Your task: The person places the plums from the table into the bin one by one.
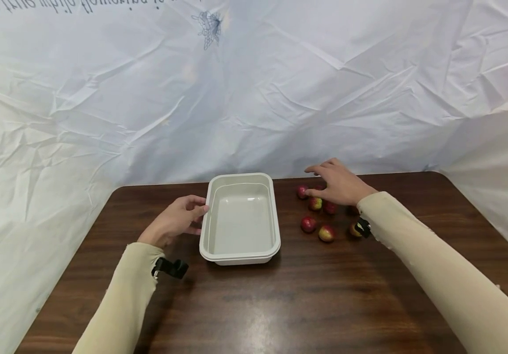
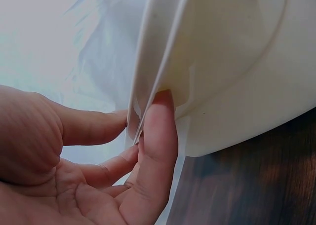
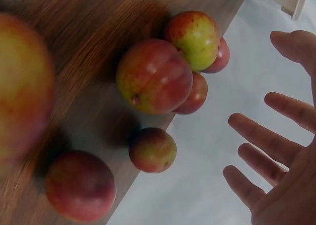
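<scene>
A pale grey-white rectangular plastic tub [image 1: 240,256] stands on the table, nothing inside it, its rim showing a double edge. At its left side my left hand [image 1: 178,219] pinches that rim; the left wrist view shows the thumb outside and fingertips under the lip [image 2: 163,62]. Right of the tub lie several small red and yellow plums [image 1: 308,224]. Over the back ones hovers my right hand [image 1: 341,184], fingers spread and holding nothing. In the right wrist view its fingers [image 3: 261,136] are apart from the clustered plums [image 3: 154,77].
The dark wooden table [image 1: 254,305] ends at the back against a wrinkled white cloth [image 1: 254,98], which also hangs at both sides. A plum [image 1: 355,230] lies partly behind the right wrist's black strap [image 1: 362,227].
</scene>
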`<action>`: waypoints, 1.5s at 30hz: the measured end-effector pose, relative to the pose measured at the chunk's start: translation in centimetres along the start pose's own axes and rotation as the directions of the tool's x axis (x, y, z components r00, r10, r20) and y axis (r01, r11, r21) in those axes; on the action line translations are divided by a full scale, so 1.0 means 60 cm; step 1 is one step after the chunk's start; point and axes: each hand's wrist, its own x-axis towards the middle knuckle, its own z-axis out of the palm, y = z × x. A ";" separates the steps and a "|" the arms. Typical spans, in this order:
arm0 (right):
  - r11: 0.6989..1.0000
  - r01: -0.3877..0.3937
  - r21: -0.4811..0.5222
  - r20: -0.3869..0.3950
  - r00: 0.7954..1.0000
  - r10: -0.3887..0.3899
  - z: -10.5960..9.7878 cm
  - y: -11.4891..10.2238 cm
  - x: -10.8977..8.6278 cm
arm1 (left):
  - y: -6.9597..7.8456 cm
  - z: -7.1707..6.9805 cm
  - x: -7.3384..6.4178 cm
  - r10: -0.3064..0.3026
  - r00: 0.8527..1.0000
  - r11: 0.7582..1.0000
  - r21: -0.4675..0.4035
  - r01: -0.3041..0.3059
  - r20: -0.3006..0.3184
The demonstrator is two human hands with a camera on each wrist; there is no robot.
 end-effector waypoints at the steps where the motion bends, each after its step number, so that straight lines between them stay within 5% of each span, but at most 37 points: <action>1: 1.000 0.003 -0.003 0.009 1.000 -0.003 0.001 -0.001 0.003 | 0.000 0.000 0.000 0.000 1.000 1.000 -0.003 0.000 0.000; 14: 1.000 -0.015 -0.007 0.089 0.996 0.016 0.019 -0.012 0.030 | -0.003 -0.003 0.001 0.002 1.000 1.000 -0.028 -0.002 0.008; 45: 0.995 0.028 -0.096 0.136 0.991 -0.015 0.044 -0.013 0.056 | -0.007 -0.003 0.002 0.002 1.000 0.999 -0.032 -0.002 0.004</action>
